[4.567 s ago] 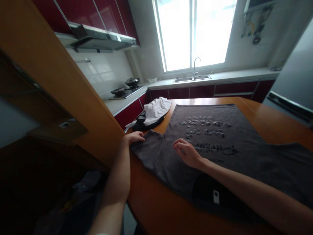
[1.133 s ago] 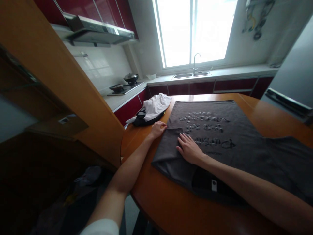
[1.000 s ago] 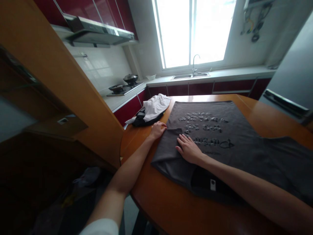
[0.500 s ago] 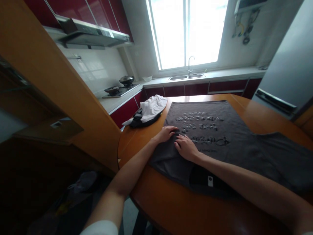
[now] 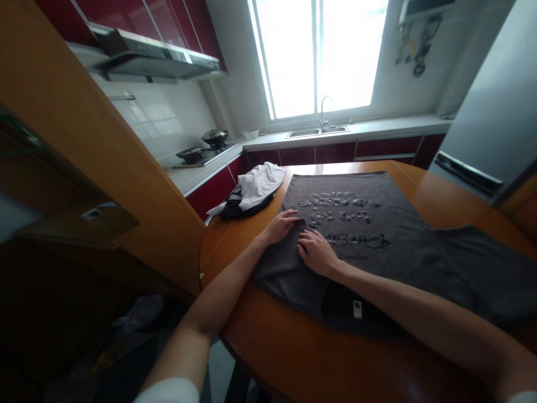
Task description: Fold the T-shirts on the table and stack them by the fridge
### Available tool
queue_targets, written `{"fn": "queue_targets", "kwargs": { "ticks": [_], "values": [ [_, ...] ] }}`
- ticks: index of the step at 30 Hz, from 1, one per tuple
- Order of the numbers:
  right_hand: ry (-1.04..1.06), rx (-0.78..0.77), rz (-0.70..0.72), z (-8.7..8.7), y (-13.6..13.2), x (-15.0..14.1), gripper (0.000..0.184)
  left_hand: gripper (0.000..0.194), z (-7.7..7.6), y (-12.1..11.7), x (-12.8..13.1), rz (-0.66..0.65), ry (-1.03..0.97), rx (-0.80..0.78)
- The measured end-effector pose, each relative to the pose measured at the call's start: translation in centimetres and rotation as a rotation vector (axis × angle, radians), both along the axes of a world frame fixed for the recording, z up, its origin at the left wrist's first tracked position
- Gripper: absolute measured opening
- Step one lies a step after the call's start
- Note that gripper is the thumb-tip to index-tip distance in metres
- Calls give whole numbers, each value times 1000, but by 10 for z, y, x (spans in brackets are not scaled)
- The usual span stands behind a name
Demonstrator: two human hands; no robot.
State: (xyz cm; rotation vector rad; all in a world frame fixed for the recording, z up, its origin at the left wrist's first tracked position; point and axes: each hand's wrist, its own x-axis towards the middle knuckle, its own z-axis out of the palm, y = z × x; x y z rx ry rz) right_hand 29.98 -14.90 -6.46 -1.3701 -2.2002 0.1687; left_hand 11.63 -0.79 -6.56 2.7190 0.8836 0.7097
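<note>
A dark grey T-shirt (image 5: 390,235) with raised lettering lies spread face up on the round orange wooden table (image 5: 327,364). Its left sleeve is folded inward over the body. My left hand (image 5: 282,225) lies flat and open on that folded sleeve, fingers stretched out. My right hand (image 5: 315,253) rests open just beside it, palm down on the same fold, below the lettering. The shirt's collar with a small white label (image 5: 356,309) lies under my right forearm.
A crumpled pile of white and black clothes (image 5: 251,193) sits at the table's far left edge. A tall wooden panel (image 5: 104,145) stands to the left. Behind are a counter with a sink (image 5: 315,132), a stove with pans (image 5: 201,151), and a fridge (image 5: 490,123) at right.
The left sleeve, spread out 4.6 s ago, has been folded onto the shirt. Over the last second my left hand slid from the fold's edge onto the sleeve, close to my right hand.
</note>
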Motion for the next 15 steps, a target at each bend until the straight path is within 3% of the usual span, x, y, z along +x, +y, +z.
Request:
{"fn": "queue_targets", "kwargs": {
  "ticks": [5, 8, 13, 15],
  "values": [
    [70, 102, 137, 5, -4, -1, 29, 38, 0, -2, 2, -11, 117, -59],
    [70, 66, 235, 6, -7, -2, 30, 46, 1, -5, 2, 28, 248, -137],
    [38, 43, 275, 10, -13, -4, 32, 46, 10, -6, -5, 14, 171, -96],
    [41, 60, 376, 14, -19, -6, 36, 47, 11, -6, -8, 24, 175, -92]
  ]
}}
